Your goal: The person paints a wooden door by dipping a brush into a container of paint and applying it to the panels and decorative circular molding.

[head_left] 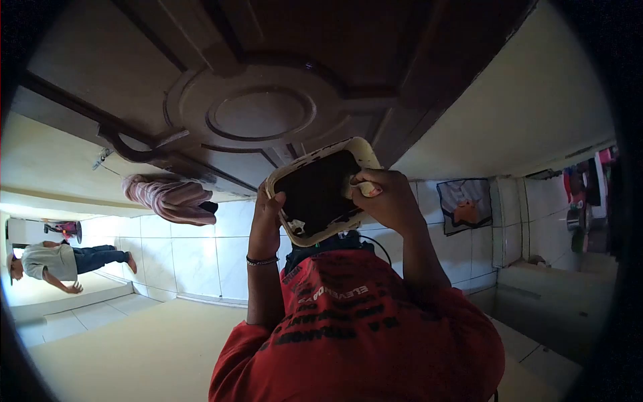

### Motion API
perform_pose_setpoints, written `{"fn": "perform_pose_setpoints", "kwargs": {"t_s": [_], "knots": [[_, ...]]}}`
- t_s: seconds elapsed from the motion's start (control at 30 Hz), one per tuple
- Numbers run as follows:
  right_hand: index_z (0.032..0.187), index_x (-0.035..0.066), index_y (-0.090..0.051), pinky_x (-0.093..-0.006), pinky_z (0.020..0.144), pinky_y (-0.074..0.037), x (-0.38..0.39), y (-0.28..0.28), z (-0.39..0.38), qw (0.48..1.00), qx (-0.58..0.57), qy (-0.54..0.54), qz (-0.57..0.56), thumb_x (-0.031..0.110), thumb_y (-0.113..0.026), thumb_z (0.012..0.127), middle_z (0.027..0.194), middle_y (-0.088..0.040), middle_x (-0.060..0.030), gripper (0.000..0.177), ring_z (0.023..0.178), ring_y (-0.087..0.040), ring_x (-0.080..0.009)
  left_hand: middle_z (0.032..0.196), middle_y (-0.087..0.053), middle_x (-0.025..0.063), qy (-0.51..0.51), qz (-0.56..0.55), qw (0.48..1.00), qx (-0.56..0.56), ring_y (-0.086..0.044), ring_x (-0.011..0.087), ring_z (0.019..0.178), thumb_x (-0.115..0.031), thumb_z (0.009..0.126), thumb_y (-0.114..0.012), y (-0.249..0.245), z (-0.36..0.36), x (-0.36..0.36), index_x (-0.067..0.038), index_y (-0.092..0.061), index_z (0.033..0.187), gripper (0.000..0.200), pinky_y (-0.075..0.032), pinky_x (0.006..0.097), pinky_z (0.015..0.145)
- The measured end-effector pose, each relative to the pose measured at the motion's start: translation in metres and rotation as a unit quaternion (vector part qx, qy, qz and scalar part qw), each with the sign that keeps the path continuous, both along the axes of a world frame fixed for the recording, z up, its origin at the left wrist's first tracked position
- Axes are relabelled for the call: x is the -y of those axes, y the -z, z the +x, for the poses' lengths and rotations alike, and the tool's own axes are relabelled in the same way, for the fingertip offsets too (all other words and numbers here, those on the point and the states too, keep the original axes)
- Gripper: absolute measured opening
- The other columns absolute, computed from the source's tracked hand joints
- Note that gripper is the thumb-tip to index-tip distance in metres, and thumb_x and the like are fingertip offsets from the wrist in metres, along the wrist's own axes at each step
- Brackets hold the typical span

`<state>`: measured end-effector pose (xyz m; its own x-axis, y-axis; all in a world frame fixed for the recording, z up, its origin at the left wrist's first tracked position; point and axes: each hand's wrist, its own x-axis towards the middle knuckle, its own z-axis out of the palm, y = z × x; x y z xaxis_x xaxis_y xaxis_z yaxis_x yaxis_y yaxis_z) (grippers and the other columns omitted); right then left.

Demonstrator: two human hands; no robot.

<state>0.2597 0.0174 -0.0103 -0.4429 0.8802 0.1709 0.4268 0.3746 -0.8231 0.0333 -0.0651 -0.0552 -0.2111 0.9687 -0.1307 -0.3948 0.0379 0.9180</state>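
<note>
head | left grip (268, 218), right grip (385, 197) clasp cream-cased tablet (315, 191) | above red shirt (355, 328)

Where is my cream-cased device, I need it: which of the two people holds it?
The person in the red shirt, gripping the device between one hand and the other hand. The other person, in grey top and blue jeans, stands far off.
</note>
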Motion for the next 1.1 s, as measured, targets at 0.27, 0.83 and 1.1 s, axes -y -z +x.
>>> {"fn": "perform_pose_setpoints", "kwargs": {"t_s": [0.27,0.83,1.1], "knots": [[0.093,0.003,-0.067,-0.0344,0.064,-0.05,-0.001,0.007,0.008,0.999,-0.022,0.034,-0.034,0.014,-0.072,0.077,0.077,-0.066,-0.0156,0.02,0.071,-0.067,-0.0258,0.129,-0.052,0.0131,-0.001,-0.014,1.0,-0.003,-0.055,0.0215,0.118,-0.041,0.088,-0.064,0.004,0.003,-0.004,0.001,-0.037,0.137,0.069,-0.05,0.0331,0.094],[0.103,0.004,-0.069,-0.0343,0.077,-0.052,-0.017,0.02,-0.08,0.939,-0.283,0.024,0.195,0.004,-0.074,0.081,0.099,-0.069,-0.0121,0.023,0.089,-0.066,-0.0227,0.141,-0.047,0.014,-0.014,0.029,0.997,0.075,-0.046,0.0248,0.13,-0.039,0.1,-0.043,0.015,-0.071,-0.007,0.0,-0.037,0.142,0.058,-0.035,0.0388,0.11],[0.099,0.004,-0.068,-0.0333,0.076,-0.052,-0.039,0.001,-0.134,0.911,-0.26,0.053,0.315,-0.002,-0.073,0.078,0.096,-0.07,-0.0094,0.023,0.088,-0.066,-0.0229,0.14,-0.047,0.0148,-0.064,0.003,0.991,0.116,-0.046,0.0257,0.13,-0.035,0.099,-0.043,0.005,-0.1,0.002,0.0,-0.036,0.142,0.056,-0.035,0.0386,0.11]]}}
